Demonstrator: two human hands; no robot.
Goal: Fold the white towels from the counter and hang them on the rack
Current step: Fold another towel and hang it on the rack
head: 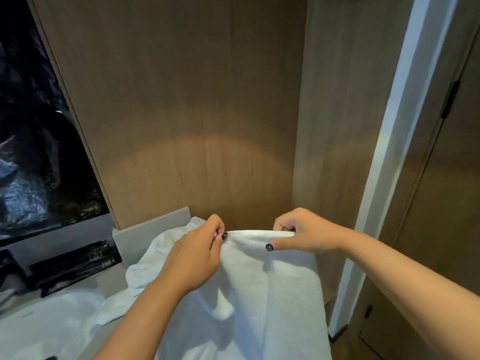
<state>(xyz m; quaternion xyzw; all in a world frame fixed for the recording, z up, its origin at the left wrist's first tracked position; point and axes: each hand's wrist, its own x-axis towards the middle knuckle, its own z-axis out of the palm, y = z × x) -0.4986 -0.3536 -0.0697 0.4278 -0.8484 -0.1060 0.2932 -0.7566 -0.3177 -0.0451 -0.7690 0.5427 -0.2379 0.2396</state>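
Towel in hand, white, held up in front of me by its top edge, the rest hanging down toward the bottom of the view. My left hand pinches the top edge at one end, fingers curled round the cloth, thumb side toward the middle. My right hand grips the same edge at the other end, fingers curled over the hem, thumb pressed on the front. The stretch of edge between the two hands is short and fairly taut. A lengthwise crease runs down the hanging part, so I judge it is already doubled at least once, but I can't tell how many layers.

More white towels lie loose and rumpled on the counter at lower left, and another bunch sits behind my left wrist against the counter's raised back edge. None of those look folded. Dark items sit on a shelf further left; too dim to name.

Rack: not in view anywhere. Ahead is only a wood panel wall, with a white door frame to the right.

Progress, as I read it: early to middle. One towel is lifted and partway through folding; nothing visible is hung. Still left: finish this fold, carry it to the rack, drape it, then repeat for the loose ones on the counter. Can't count exactly how many remain, at least two heaps.
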